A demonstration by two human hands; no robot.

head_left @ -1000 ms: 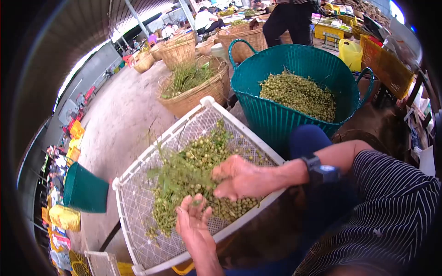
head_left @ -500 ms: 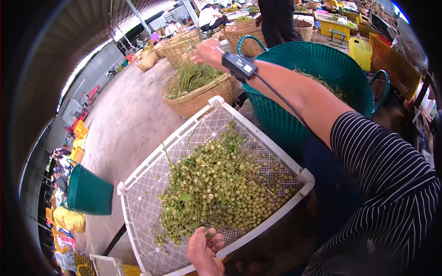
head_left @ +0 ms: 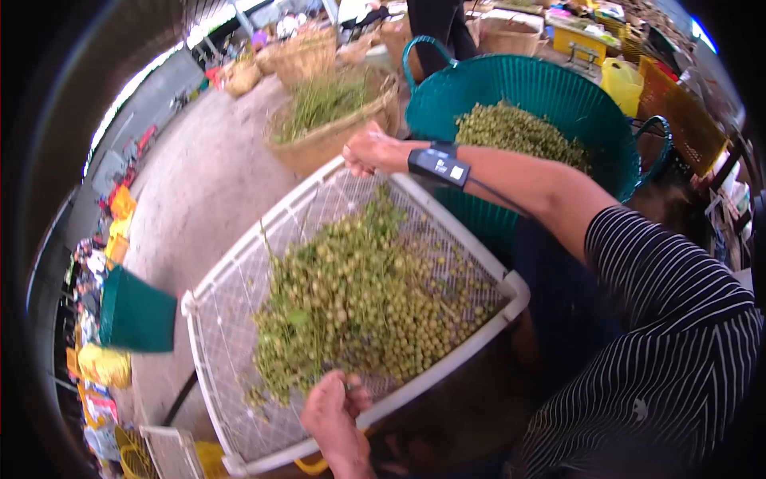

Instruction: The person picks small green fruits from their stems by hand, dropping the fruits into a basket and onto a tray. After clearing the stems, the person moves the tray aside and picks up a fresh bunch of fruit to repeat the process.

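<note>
A white mesh tray [head_left: 215,371] lies tilted across the view, its near part heaped with small round green-yellow fruits [head_left: 343,303] mixed with thin stems and leaves. At the lower rim is my left hand [head_left: 335,419], fingers curled in, a tiny green bit between thumb and fingertips. My right hand [head_left: 373,149] is over the tray's far corner, wearing a black wrist device [head_left: 439,165] with a cable. Its fingers are curled and no stems stick out of them. Just beyond stands a wicker basket [head_left: 319,152] of green stems [head_left: 327,104].
A large teal tub [head_left: 542,76] with two handles holds more fruits [head_left: 519,132] at the right. Another teal tub [head_left: 137,311] stands on the concrete floor [head_left: 207,184] at the left. A person's dark trousers [head_left: 439,28], wicker baskets and yellow crates are in the background.
My right hand has come back from above the basket of stems to the tray's far corner. The view has shifted, showing more fruits in the large tub. My left hand keeps its curled pose.
</note>
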